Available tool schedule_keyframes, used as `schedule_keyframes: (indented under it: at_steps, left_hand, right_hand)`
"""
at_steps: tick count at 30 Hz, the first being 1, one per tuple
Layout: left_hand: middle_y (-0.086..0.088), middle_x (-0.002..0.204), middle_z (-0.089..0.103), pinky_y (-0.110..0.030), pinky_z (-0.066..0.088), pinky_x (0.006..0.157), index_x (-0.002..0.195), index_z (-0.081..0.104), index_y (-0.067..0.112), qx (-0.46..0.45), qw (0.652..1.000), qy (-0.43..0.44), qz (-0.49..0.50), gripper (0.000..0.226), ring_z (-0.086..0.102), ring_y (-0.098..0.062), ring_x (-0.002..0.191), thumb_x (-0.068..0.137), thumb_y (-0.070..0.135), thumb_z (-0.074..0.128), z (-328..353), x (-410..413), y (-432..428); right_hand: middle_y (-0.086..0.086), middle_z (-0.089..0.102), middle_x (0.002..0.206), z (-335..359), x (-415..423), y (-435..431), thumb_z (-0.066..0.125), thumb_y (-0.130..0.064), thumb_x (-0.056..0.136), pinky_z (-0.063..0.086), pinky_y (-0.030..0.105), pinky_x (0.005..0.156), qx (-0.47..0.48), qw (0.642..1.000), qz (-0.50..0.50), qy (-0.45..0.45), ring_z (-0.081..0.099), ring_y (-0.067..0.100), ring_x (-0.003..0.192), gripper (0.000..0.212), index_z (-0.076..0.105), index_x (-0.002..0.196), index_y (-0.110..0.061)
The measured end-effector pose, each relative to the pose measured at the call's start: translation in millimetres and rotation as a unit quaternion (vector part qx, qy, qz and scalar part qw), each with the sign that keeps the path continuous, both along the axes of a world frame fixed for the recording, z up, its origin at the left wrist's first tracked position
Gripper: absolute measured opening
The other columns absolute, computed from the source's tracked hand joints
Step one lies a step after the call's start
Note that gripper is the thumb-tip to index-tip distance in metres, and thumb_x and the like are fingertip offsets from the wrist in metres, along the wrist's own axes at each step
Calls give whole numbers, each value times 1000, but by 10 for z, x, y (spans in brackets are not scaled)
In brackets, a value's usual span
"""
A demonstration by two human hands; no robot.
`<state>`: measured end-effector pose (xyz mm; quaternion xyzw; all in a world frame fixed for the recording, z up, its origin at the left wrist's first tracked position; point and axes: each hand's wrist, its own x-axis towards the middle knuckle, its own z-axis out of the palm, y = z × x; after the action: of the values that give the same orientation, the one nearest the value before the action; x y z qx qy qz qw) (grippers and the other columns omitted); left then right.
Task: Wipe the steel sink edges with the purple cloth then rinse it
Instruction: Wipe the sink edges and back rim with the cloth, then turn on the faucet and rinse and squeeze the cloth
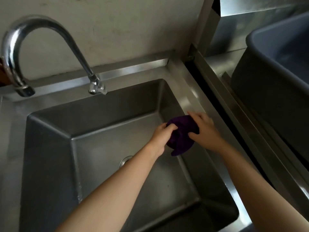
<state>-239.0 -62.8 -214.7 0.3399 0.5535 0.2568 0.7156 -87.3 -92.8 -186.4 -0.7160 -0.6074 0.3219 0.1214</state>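
Note:
A bunched purple cloth (181, 136) is held between both hands over the right side of the steel sink (50, 148), just inside its right edge (187, 97). My left hand (161, 136) grips the cloth's left part with closed fingers. My right hand (204, 129) wraps over the cloth's right part, its fingers near the sink's right rim. A corner of the cloth hangs down below the hands. The curved chrome tap (50, 47) stands at the back left; no water shows at its spout.
The drain (124, 160) lies in the basin floor, partly behind my left forearm. A dark gap separates the sink from a steel counter on the right, where a large grey tub (275, 89) stands. A wall rises behind the sink.

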Motion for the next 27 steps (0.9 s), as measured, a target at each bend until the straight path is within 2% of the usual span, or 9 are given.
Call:
schedule_keyframes:
  at_steps: [2,5,9,12,15,18,20,24,27]
  left_hand:
    - [-4,79,64,-29,43,69,79,62,19,8,1000,12,20,11,58,-20,79,85,14,54,37,-121,-5]
    - [-5,75,61,-29,41,67,75,61,20,17,999,-11,50,16,55,-23,78,81,9,51,63,-395,-13]
    - [-1,78,61,-27,42,64,81,60,22,50,995,14,80,12,56,-17,75,81,14,50,-12,-932,2]
    - [-1,82,61,-28,43,66,85,59,21,55,988,48,136,15,56,-17,79,88,12,48,-133,-1378,5]
    - [1,92,66,-30,49,75,98,61,23,51,987,-9,150,17,62,-13,84,94,14,46,-203,-1732,-56]
    - [4,96,70,-28,54,76,109,58,21,48,986,-30,157,19,67,-10,86,91,15,56,-281,-1990,-129]
    - [-1,97,69,-27,54,74,116,57,14,23,980,-10,199,30,66,-16,87,87,10,62,-338,-2144,-147]
    - [-4,90,70,-25,55,64,111,60,12,-32,954,-51,293,22,66,-18,81,89,11,58,-438,-2379,-176]
    - [-6,93,68,-26,54,57,116,57,13,-45,940,-75,330,25,65,-17,81,91,16,56,-509,-2457,-187]
  right_hand:
    - [8,29,142,-19,-95,35,69,-15,76,33,35,108,-19,1000,9,-4,31,24,130,76,33,143,-24]
    - [10,59,108,-110,-349,133,75,-23,70,39,28,87,7,996,81,-40,52,28,108,38,62,105,-16]
    - [-4,56,78,-155,-801,241,75,-22,74,44,13,54,-47,993,55,91,56,10,71,30,50,90,-16]
    - [0,60,90,-178,-1120,349,75,-19,76,48,22,66,-64,980,64,177,58,14,79,32,52,97,-15]
    - [4,62,103,-204,-1473,468,74,-14,76,51,27,79,-68,961,57,261,61,18,92,37,53,107,-17]
    - [-2,63,98,-205,-1819,614,68,-19,83,50,21,78,-93,942,56,318,61,13,90,30,57,111,-17]
    - [-1,62,96,-185,-2031,724,58,-29,91,47,21,76,-113,949,80,284,58,13,91,29,60,112,-10]
    - [16,58,97,-94,-2310,1037,29,-43,99,38,32,80,-56,988,95,109,57,29,98,59,57,109,8]
    - [20,62,113,33,-2418,1328,21,-49,99,48,41,90,-8,986,2,164,60,35,104,63,56,116,1]
